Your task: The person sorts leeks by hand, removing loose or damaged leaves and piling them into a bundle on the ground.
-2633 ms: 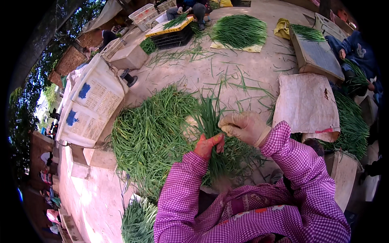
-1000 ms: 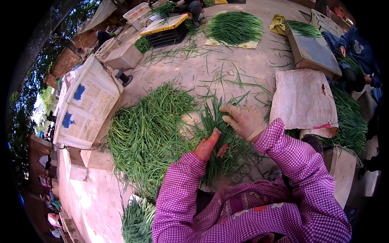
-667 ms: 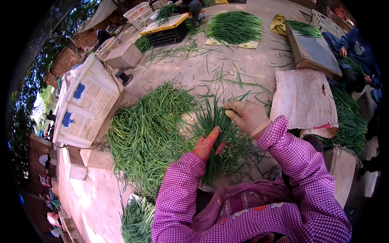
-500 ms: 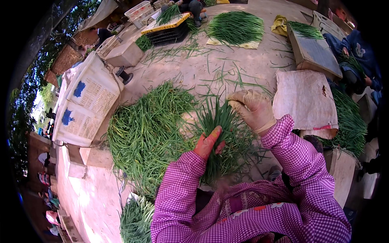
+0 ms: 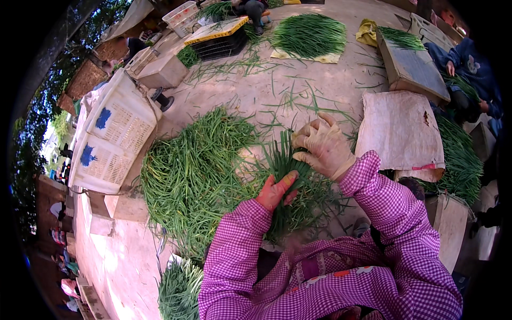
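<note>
My left hand (image 5: 274, 191) grips one chive bunch (image 5: 290, 186), palm hidden; right hand (image 5: 324, 146), gloved, half-open, touches its tips.

Matt rubbery glove on right hand (image 5: 324, 146); plastic crate (image 5: 114, 136) w/ lattice; rough concrete ground (image 5: 256, 90)

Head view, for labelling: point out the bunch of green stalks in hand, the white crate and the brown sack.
bunch of green stalks (image 5: 290, 200), head view, mid-stems.
white crate (image 5: 114, 138), head view, perforated side.
brown sack (image 5: 400, 130), head view, flat middle.

right hand (image 5: 324, 146) lifted off the bunch of green stalks (image 5: 290, 184), shifted toward 1 o'clock, fingers now spread, left hand (image 5: 276, 191) thumb raised
</note>
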Available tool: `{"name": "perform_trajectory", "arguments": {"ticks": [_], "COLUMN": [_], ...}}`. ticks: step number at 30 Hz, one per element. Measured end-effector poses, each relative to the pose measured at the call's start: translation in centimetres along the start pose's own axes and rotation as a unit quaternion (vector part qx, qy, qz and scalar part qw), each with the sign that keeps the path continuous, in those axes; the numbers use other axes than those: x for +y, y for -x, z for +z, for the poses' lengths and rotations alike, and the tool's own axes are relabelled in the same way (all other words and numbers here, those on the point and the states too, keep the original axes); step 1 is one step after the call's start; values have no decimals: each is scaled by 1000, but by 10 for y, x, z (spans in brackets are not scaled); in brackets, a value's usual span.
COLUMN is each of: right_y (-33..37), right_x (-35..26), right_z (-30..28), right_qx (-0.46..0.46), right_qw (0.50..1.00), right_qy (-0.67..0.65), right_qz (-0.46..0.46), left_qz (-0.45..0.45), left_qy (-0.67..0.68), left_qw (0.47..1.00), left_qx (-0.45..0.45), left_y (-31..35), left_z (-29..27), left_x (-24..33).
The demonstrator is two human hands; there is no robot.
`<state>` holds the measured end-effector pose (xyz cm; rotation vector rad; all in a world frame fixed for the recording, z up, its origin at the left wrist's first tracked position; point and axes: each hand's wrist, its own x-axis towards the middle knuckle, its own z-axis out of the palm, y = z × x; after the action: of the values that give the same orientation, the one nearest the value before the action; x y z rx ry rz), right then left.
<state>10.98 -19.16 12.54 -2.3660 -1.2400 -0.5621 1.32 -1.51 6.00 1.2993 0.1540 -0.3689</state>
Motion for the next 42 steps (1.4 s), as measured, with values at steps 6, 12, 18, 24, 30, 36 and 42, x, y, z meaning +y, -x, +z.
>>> {"name": "perform_trajectory", "arguments": {"ticks": [6, 12, 18, 24, 30, 36, 42], "right_y": [0, 2, 2, 3, 3, 16, 16], "right_x": [-2, -3, -5, 8, 47, 26, 19], "right_z": [2, 8, 10, 2, -10, 7, 5], "right_qx": [4, 29, 38, 64, -18, -127, -181], "right_qw": [1000, 998, 999, 928, 787, 986, 967], "right_qy": [-29, -58, -36, -361, -577, -98, -160], "right_qz": [-5, -11, -5, 72, 218, 33, 83], "left_qz": [8, 9, 18, 41, 43, 43, 47], "left_qy": [-15, 1, 9, -14, 18, 21, 10], "left_qw": [1000, 999, 999, 997, 995, 992, 994], "left_qx": [6, 37, 39, 69, 90, 117, 96], "left_y": [0, 3, 1, -1, 0, 2, 1], "left_z": [-2, 3, 1, 0, -2, 3, 2], "left_x": [-3, -1, 0, 2, 5, 7, 7]}}
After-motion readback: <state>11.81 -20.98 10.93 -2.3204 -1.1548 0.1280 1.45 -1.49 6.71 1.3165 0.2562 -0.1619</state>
